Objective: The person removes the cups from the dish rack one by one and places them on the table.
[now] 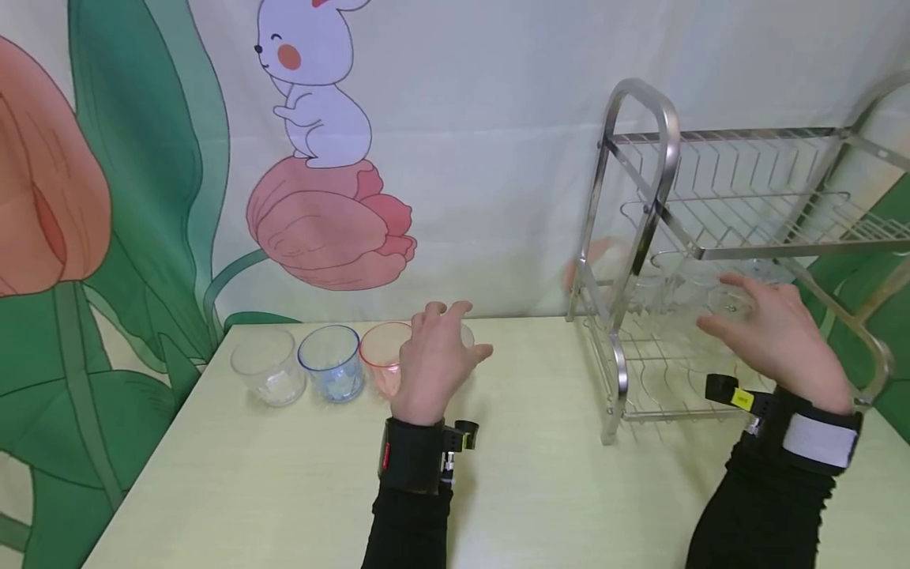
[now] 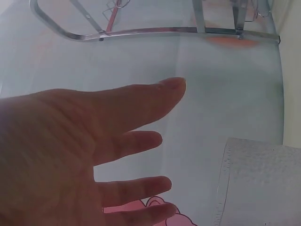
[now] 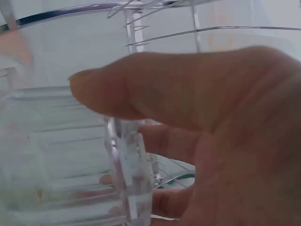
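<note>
In the head view my left hand [image 1: 435, 363] is over the table with its fingers spread, beside a row of glasses. A red-rimmed glass [image 1: 384, 359] is partly hidden behind it. The thumb and fingers stand apart with nothing between them in the left wrist view. A whitish textured thing [image 2: 263, 183] shows beyond the fingertips there. My right hand [image 1: 785, 332] reaches into the rack's lower level. Its thumb and fingers are around the thick base of a clear glass [image 3: 56, 150], and fingertips show through the glass.
A clear glass [image 1: 270, 367] and a blue-rimmed glass [image 1: 332, 363] stand at the table's back left. The two-tier metal dish rack [image 1: 617, 359] stands at the right, with another clear glass [image 1: 645, 294] on its lower level. Behind the table hangs a printed cloth [image 1: 483, 158].
</note>
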Action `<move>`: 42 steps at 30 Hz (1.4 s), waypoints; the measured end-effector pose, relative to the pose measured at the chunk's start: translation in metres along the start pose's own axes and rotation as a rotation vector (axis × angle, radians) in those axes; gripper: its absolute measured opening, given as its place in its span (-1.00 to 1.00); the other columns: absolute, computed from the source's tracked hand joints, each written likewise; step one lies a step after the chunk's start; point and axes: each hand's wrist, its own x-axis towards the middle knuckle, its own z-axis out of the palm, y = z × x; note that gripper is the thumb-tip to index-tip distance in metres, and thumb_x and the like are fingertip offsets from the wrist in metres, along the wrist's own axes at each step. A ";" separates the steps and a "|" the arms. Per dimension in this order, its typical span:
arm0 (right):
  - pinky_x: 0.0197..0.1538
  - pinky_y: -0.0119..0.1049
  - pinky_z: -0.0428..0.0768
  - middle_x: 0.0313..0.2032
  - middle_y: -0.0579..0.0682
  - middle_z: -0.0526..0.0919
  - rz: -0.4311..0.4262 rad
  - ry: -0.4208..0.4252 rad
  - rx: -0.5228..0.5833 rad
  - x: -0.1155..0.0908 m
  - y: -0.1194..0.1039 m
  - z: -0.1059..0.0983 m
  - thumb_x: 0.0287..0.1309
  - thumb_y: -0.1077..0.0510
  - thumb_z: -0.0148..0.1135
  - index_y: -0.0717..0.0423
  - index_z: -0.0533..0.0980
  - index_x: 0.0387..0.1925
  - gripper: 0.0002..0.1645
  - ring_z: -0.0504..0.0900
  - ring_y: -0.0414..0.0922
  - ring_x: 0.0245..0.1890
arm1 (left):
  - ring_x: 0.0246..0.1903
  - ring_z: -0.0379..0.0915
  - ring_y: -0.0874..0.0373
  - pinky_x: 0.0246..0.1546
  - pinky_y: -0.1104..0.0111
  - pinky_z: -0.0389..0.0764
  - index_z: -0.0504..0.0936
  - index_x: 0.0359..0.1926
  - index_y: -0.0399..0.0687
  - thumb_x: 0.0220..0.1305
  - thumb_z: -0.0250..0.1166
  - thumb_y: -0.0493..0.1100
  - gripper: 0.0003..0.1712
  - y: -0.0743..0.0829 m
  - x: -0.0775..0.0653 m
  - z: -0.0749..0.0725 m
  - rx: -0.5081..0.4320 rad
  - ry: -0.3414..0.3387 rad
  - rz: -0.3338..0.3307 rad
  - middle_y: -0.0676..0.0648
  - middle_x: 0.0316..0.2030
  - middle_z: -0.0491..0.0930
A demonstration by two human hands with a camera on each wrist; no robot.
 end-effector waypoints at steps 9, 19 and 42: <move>-0.27 0.22 0.39 0.17 0.54 0.19 -0.010 0.085 -0.012 -0.025 -0.009 -0.015 0.28 -0.30 0.12 0.30 0.08 0.44 0.00 0.20 0.42 0.08 | 0.15 0.31 -0.10 -0.17 -0.04 0.58 0.48 0.31 0.05 0.12 0.47 0.04 -0.28 0.002 0.000 0.001 -0.041 -0.036 0.028 -0.18 0.20 0.39; -0.14 0.36 0.30 0.22 0.54 0.16 -0.002 0.151 -0.002 -0.050 -0.019 -0.024 0.24 -0.29 0.20 0.25 0.11 0.44 0.01 0.18 0.47 0.12 | 0.13 0.32 -0.10 -0.17 -0.04 0.56 0.47 0.31 0.05 0.13 0.46 0.06 -0.28 0.002 -0.002 0.000 -0.087 -0.069 0.055 -0.17 0.22 0.39; -0.05 0.51 0.31 0.40 0.33 0.11 -0.093 0.124 0.208 -0.061 -0.029 -0.026 0.19 -0.14 0.34 0.01 0.07 0.50 0.00 0.22 0.51 0.22 | 0.18 0.36 0.15 0.01 0.24 0.53 0.45 0.33 0.15 0.14 0.45 0.09 -0.27 0.018 -0.003 -0.008 -0.311 -0.072 0.379 0.03 0.28 0.32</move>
